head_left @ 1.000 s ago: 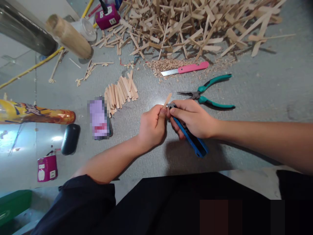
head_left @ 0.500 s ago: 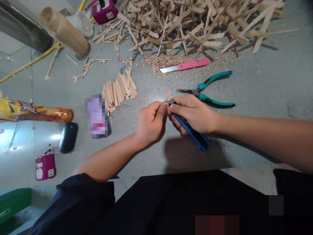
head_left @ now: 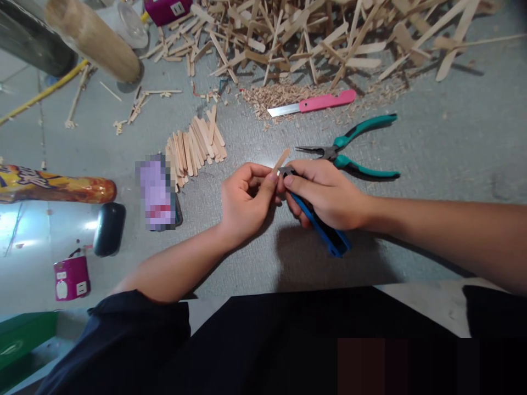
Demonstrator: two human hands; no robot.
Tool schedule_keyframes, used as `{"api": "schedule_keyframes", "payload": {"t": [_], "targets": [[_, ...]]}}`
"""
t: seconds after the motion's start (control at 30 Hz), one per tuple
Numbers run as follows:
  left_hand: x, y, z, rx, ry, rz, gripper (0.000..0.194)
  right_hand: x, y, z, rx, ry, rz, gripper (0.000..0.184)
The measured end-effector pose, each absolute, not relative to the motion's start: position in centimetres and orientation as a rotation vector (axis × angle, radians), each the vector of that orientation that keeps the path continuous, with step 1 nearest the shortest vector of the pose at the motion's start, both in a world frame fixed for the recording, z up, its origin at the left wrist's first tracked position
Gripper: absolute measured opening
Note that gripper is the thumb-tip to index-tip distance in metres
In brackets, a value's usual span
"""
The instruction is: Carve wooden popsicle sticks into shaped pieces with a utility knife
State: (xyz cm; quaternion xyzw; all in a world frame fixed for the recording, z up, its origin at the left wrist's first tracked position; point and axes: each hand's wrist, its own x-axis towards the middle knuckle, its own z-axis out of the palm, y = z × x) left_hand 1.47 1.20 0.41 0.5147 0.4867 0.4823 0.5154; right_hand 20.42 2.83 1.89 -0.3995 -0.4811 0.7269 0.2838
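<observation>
My left hand [head_left: 246, 198] pinches a small flat wooden stick [head_left: 281, 160], whose tip pokes up past my thumb. My right hand [head_left: 325, 193] is wrapped round a blue utility knife [head_left: 325, 231]; the knife's head rests against the stick just above my left thumb. Both hands hover low over the grey floor. A loose row of similar wooden sticks [head_left: 194, 145] lies just up and left of my left hand.
Teal-handled pliers [head_left: 354, 153] and a pink-handled knife [head_left: 310, 103] lie beyond my hands. A big heap of wooden sticks [head_left: 321, 38] and shavings fills the far side. To the left are a blurred phone [head_left: 156, 192], a dark case [head_left: 108, 229], an orange bottle [head_left: 53, 186] and a magenta box [head_left: 71, 277].
The view has drifted a little, so everything sits slightly higher and to the left. My left fingers have loosened somewhat round the stick; the right hand keeps its hold on the knife.
</observation>
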Motion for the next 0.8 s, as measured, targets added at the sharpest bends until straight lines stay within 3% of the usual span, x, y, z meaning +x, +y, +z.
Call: {"api": "schedule_keyframes", "payload": {"t": [0.5,0.8], "targets": [[0.8,0.6,-0.7,1.493,1.185,1.112,0.029,20.2,2.9,3.2,-1.246,-1.435,1.918,0.037],[1.2,0.7,0.0,1.295,1.112,1.092,0.041,21.0,3.5,2.4,-1.043,-1.462,1.985,0.033]]}}
